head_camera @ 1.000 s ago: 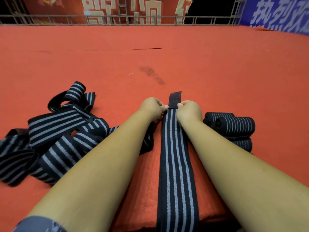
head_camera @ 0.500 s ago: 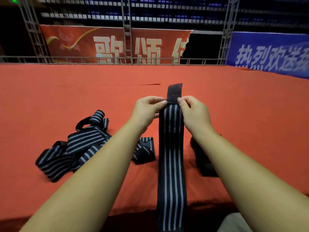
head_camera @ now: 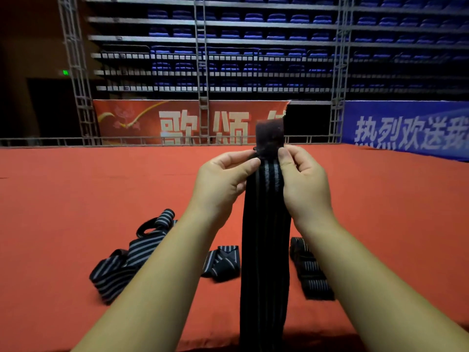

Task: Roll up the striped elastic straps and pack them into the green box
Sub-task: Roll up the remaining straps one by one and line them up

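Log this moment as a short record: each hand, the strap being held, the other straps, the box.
left hand: pinches the held strap at its top left edge
right hand: pinches the top right edge
held strap: unrolled, hanging upright, dark tab above the fingers
loose straps: tangled pile on the red surface, left of the arms
strap bundle: on the surface by the right forearm, partly hidden
green box: not in view

"Where's the strap?"
"I see one long strap [head_camera: 265,250] hanging upright, its dark tab [head_camera: 269,138] on top."
"The others?"
"Loose striped straps [head_camera: 121,265] lie tangled at left on the red worktop [head_camera: 76,199]; rolled straps [head_camera: 309,273] sit at right."
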Motion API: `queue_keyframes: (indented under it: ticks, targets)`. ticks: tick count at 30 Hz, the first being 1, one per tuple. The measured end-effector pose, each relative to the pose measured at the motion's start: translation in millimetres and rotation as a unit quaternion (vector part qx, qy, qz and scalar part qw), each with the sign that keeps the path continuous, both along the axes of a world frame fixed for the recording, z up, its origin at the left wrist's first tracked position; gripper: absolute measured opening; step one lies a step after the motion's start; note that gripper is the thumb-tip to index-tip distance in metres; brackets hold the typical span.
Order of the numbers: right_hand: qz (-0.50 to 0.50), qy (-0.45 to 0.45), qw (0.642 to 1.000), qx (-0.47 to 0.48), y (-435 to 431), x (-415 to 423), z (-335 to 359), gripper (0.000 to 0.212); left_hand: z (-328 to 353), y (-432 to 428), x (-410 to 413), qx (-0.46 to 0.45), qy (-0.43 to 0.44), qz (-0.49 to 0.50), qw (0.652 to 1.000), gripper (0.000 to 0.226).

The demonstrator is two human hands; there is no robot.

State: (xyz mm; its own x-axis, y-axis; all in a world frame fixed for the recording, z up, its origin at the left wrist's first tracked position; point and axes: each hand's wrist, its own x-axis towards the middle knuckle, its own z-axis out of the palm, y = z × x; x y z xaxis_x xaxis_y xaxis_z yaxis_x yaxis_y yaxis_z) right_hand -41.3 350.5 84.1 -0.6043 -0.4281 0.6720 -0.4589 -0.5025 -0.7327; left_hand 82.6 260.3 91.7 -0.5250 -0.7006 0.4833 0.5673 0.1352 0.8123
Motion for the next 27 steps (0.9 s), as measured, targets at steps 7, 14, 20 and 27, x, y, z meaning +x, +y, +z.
queue_keyframes:
  ticks: [7,14,20,27]
  targets:
    - [0.087,-0.037,0.995,-0.026,22.4,18.6,28.9,0.025,25.1,20.0,20.5,0.02,0.065,0.04,0.997,0.018]
    - [0.1,-0.002,0.995,0.023,27.4,5.8,29.3,0.024,32.6,26.4,38.2,0.025,0.061,0.02,0.998,0.019]
    - [0.116,0.023,0.993,0.023,29.7,6.9,26.4,0.022,36.2,29.5,45.1,0.03,0.055,-0.005,0.998,0.024]
    - [0.132,0.091,0.986,0.051,44.2,11.4,28.2,0.025,31.4,40.7,63.1,0.049,0.027,-0.035,0.998,0.024]
